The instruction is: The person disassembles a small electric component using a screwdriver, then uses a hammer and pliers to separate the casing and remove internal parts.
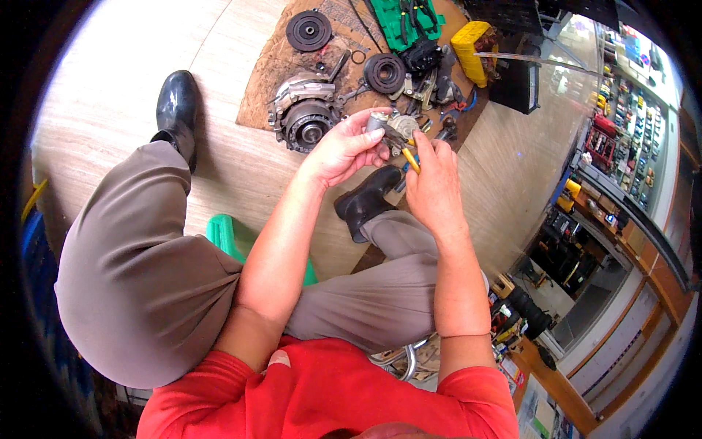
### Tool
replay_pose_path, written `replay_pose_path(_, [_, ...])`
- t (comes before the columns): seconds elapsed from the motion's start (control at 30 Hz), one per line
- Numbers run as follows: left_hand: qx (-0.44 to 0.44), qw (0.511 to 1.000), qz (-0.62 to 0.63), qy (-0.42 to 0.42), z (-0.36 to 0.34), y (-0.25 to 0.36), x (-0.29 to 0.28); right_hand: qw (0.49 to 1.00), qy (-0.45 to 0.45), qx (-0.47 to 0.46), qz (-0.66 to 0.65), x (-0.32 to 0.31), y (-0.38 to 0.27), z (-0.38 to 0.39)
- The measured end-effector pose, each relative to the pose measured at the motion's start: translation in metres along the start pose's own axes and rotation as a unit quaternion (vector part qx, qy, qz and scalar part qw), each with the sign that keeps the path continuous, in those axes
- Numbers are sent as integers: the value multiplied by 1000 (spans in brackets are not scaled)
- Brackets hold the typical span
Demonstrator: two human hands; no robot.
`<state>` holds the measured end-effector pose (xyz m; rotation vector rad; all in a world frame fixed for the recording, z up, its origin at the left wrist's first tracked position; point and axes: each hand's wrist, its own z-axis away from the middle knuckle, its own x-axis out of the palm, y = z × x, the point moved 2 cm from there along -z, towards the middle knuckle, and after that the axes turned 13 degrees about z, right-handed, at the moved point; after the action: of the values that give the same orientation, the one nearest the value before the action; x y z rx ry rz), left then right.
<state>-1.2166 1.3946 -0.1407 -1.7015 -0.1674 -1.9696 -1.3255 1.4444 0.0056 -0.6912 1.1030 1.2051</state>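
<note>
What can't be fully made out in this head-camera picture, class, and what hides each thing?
Grey metal part: head view, partly covered by the left hand.
Yellow-handled tool: head view, partly covered by the right hand.
Green plastic object: head view, largely behind the left forearm.
Shelf goods: head view, too small to identify.

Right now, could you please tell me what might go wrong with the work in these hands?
The yellow-handled tool in the right hand could slip and nip the left hand, whose thumb is close to its working end.
The gray metal part is held up off the floor, so a loosened grip might drop it.
The thin ring lies loose on the brown board and might get knocked away.
</note>
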Motion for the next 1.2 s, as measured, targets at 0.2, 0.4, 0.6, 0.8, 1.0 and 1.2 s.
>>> replay_pose_path(0.2, [9,1000,-25,13,1,2,3,1000,-5,1,2,1,0,0])
replay_pose_path(0.4, [22,999,-32,10,0,1,3,1000,-6,0,4,2,1,1])
replay_pose_path(0.6, [12,997,-66,34,0,3,2,1000,-13,0,3,0,-1,0])
replay_pose_path(0.8, [14,995,-85,50,0,2,4,1000,-17,4,5,0,-2,0])
replay_pose_path(1.0, [18,998,-57,38,0,1,4,1000,-20,3,6,0,-1,0])
replay_pose_path(1.2, [11,1000,-8,28,0,-1,-5,1000,-23,3,0,1,-1,0])
